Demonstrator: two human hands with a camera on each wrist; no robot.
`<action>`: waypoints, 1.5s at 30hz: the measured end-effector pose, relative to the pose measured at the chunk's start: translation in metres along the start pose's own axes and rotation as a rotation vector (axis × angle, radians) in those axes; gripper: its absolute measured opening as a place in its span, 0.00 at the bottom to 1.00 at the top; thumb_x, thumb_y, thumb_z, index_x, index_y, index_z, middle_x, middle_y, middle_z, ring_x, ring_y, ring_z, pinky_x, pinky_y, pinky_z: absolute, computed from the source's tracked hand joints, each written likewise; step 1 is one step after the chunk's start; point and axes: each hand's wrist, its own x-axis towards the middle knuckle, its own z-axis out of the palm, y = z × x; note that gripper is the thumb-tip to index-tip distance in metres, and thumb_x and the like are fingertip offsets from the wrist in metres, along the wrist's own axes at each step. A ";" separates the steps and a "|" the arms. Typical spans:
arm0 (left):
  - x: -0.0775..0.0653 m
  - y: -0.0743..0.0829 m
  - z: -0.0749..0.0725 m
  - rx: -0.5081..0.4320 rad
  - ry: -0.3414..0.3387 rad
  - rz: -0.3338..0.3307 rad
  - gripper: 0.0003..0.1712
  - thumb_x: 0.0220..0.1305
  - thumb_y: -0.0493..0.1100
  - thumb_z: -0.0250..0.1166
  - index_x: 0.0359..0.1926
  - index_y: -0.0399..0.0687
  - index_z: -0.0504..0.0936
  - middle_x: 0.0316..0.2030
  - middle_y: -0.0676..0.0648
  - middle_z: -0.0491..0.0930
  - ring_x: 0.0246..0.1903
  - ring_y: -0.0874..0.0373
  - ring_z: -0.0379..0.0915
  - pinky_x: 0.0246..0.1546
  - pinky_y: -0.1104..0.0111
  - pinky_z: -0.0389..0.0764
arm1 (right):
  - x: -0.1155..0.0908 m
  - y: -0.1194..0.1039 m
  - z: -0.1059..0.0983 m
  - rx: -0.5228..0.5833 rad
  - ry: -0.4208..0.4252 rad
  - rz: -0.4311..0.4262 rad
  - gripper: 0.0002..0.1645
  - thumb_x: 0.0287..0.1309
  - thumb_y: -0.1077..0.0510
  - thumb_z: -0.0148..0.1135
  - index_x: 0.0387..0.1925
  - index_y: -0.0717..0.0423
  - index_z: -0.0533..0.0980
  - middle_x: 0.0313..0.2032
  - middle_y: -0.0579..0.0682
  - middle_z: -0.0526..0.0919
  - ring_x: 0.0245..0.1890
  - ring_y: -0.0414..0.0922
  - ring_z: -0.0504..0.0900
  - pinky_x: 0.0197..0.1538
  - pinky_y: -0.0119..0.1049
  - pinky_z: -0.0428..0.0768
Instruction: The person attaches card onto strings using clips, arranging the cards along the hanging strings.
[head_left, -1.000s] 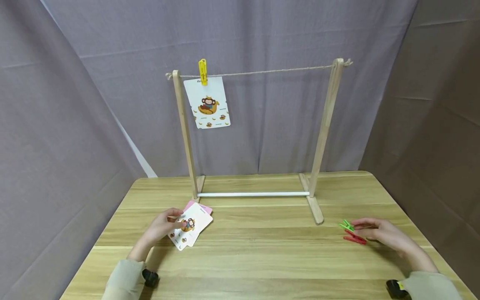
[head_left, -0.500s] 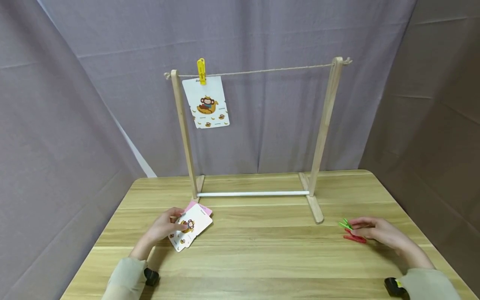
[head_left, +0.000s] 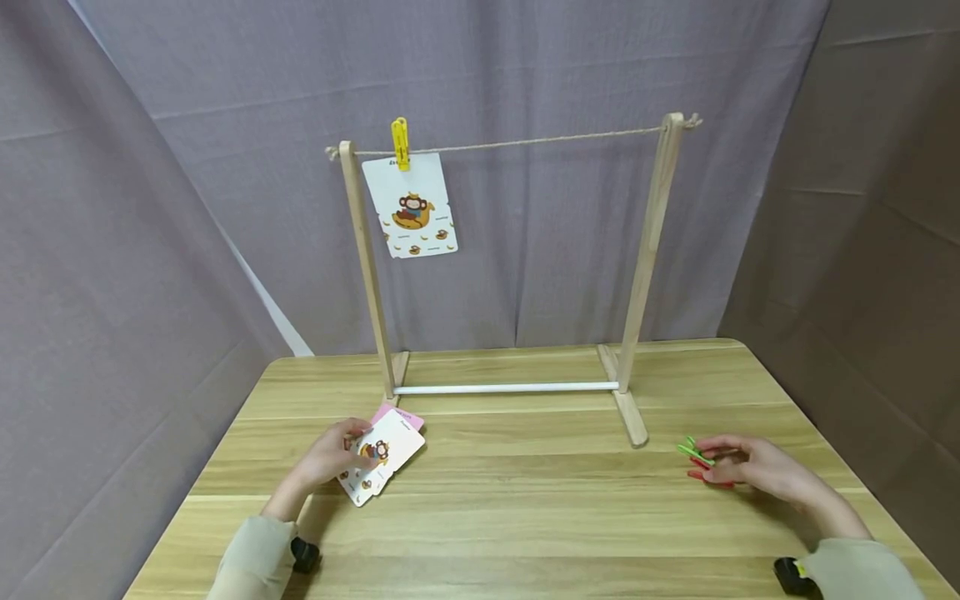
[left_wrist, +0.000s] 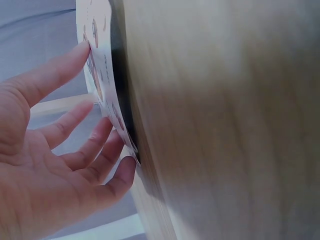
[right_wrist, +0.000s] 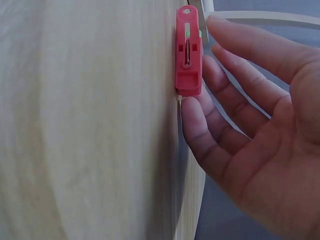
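"First entry, scene left?"

"Left hand [head_left: 327, 454]: fingers parted, thumb on the white monkey card [head_left: 387, 452], other fingertips at its edge; no firm hold that I can see. Card lies over a pink card [head_left: 412, 420] on the table [head_left: 525, 508]."

"Scene right?"

"Right hand [head_left: 757, 468]: fingers apart around a green clip [head_left: 696, 451] and a red clip [right_wrist: 189, 79], clamped on neither; whether it touches them, I cannot tell."

"Risks?"

"Two, in my judgement. Pressing from above alone could make the thin cards slide apart. The clips lie so close that pinching one could drag the other."

"Materials?"

"Cards: stiff-looking, flat, rounded corners, notched sides. Red clip: moulded plastic, slotted, wire spring. Far side: twisted fibre cord [head_left: 540, 142] between pale wooden posts [head_left: 652, 225]; a yellow plastic clip [head_left: 401, 146] holds a hanging card [head_left: 408, 187], slightly tilted. Table: wood-grained, smooth."
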 end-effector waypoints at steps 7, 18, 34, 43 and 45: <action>-0.001 0.001 0.002 0.002 0.014 -0.013 0.39 0.45 0.29 0.76 0.60 0.28 0.73 0.54 0.27 0.75 0.39 0.46 0.75 0.38 0.61 0.78 | 0.001 0.003 0.001 -0.055 -0.021 -0.051 0.32 0.60 0.59 0.70 0.61 0.73 0.71 0.50 0.59 0.79 0.39 0.35 0.77 0.38 0.31 0.78; 0.000 -0.001 0.001 0.004 0.025 -0.030 0.43 0.43 0.28 0.76 0.64 0.29 0.71 0.54 0.27 0.73 0.40 0.45 0.74 0.36 0.61 0.80 | 0.005 0.006 0.005 -0.056 -0.028 -0.172 0.21 0.57 0.64 0.72 0.49 0.71 0.76 0.36 0.51 0.78 0.32 0.34 0.73 0.32 0.30 0.74; -0.007 -0.002 -0.006 -0.018 0.013 -0.052 0.41 0.45 0.27 0.73 0.64 0.30 0.70 0.51 0.28 0.74 0.38 0.47 0.75 0.31 0.59 0.82 | 0.004 0.013 0.006 -0.033 -0.030 -0.200 0.15 0.54 0.69 0.71 0.36 0.65 0.71 0.29 0.46 0.71 0.27 0.34 0.68 0.26 0.30 0.68; -0.011 -0.001 -0.010 0.027 0.020 -0.083 0.40 0.46 0.29 0.74 0.63 0.33 0.72 0.50 0.31 0.78 0.41 0.45 0.77 0.33 0.59 0.83 | 0.000 0.010 0.001 0.000 -0.057 -0.185 0.16 0.56 0.68 0.70 0.40 0.68 0.70 0.31 0.47 0.73 0.30 0.35 0.71 0.29 0.30 0.71; -0.011 -0.001 -0.011 0.036 0.021 -0.084 0.40 0.46 0.30 0.74 0.63 0.33 0.72 0.49 0.32 0.78 0.39 0.46 0.77 0.32 0.59 0.82 | -0.001 0.011 -0.002 0.005 -0.070 -0.201 0.15 0.58 0.68 0.69 0.42 0.69 0.71 0.32 0.48 0.74 0.31 0.35 0.72 0.29 0.30 0.73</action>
